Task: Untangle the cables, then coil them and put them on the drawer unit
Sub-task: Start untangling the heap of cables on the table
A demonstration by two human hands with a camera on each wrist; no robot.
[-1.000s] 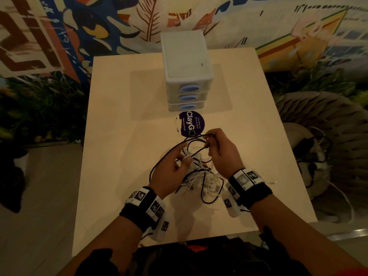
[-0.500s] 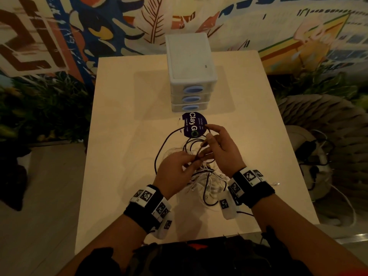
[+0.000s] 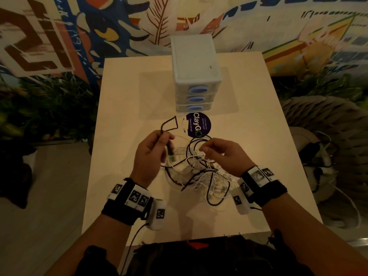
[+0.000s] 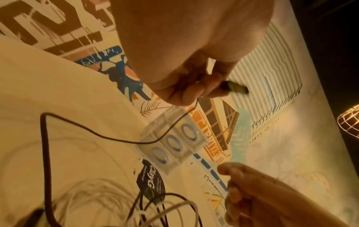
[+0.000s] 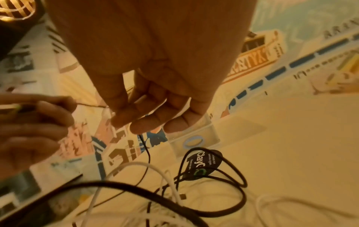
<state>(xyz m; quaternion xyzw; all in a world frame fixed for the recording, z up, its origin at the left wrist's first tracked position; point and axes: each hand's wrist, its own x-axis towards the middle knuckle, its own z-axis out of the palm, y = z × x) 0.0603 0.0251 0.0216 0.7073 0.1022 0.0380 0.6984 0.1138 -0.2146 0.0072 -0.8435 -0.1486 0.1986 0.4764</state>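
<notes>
The left hand was raised above the pale wooden table, its fingers curled round the thin black cable near a plug end with a greenish tip; beyond the knuckles the cable stood up in an angular loop. In the left wrist view the palm hid most of the grip, and only the plug tip and a strand leaving the fingers could be made out. The right hand hovered over the tangle, thumb and fingertips drawn together; in the right wrist view a fine dark strand hung from the fingertips, though the pinch itself was hard to resolve. Under both hands lay the heap of tangled black and white cables, uncoiled on the table, their individual runs indistinguishable in the dim light. Just beyond it lay a round dark-purple sticker printed "ClayGO", partly crossed by a black loop. Behind the sticker stood the white plastic three-drawer unit with blue oval handles.
</notes>
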